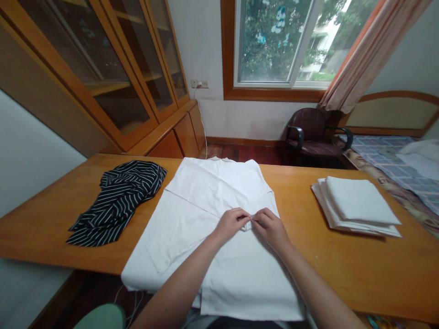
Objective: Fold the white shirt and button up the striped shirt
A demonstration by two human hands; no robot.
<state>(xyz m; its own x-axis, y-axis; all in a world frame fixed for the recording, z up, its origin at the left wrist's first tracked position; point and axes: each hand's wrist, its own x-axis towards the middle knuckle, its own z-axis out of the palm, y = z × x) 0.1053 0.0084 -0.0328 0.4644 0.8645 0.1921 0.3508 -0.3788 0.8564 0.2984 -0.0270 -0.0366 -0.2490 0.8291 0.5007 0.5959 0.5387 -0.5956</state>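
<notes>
A white long-sleeved garment (pixel 192 210), which looks like a shirt or coat, lies spread on the wooden table, its lower end hanging over the near edge. One sleeve is folded across its body. My left hand (pixel 233 224) and my right hand (pixel 269 226) meet right of the garment's middle, fingertips almost touching. Each pinches a bit of the white cloth between thumb and fingers. The exact piece between the fingertips is too small to make out.
On the table (pixel 295 192), a black-and-white striped cloth (pixel 120 201) lies crumpled at left and a stack of folded white cloths (pixel 356 205) at right. Beyond stand a glass-door cabinet (pixel 137 68), an armchair (pixel 312 132) and a bed (pixel 394 160). A green stool (pixel 103 317) is at lower left.
</notes>
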